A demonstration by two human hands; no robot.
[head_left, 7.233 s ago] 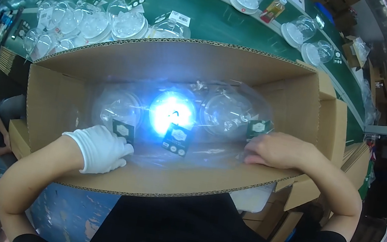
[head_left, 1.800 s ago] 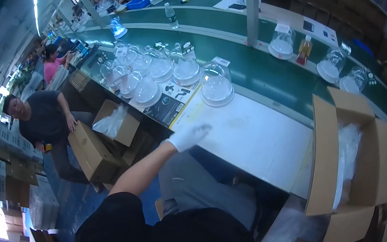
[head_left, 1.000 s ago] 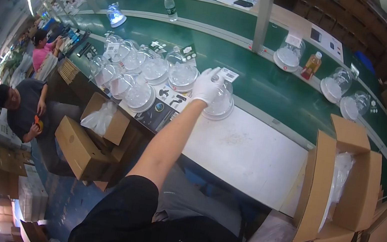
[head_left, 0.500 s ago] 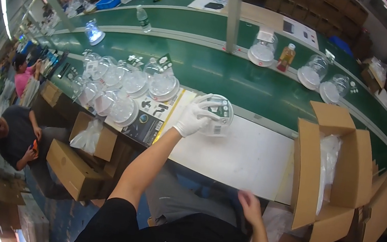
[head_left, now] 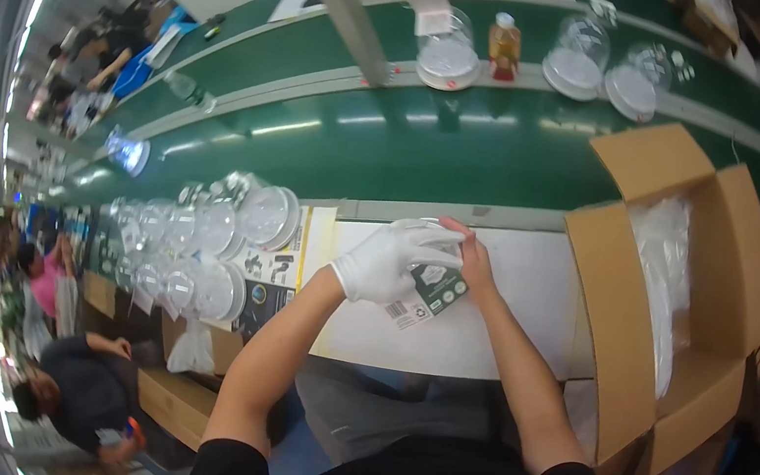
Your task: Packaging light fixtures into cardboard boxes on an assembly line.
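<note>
White worktop [head_left: 484,334]: flat pale panel at the near edge of the green conveyor belt [head_left: 395,141], under both hands.
Left hand [head_left: 393,260]: in a white glove, fingers curled over the clear round plastic-wrapped item with a dark printed card [head_left: 434,291], clamped on its upper left side.
Right hand [head_left: 468,259]: bare, fingertips pinching the same item at its right edge, touching the glove.
Hands together: closed on one item, held just above the worktop.
Item position: over the worktop's middle, left of the open brown cardboard box [head_left: 682,276].
Box contents: crumpled clear plastic liner [head_left: 668,273], inside the box.
Left of worktop: cluster of clear round domed packs [head_left: 199,249], packed side by side.
Belt far side: more clear domes [head_left: 578,55] and a small orange bottle [head_left: 504,46].
Lower left: other people at work, well apart.
</note>
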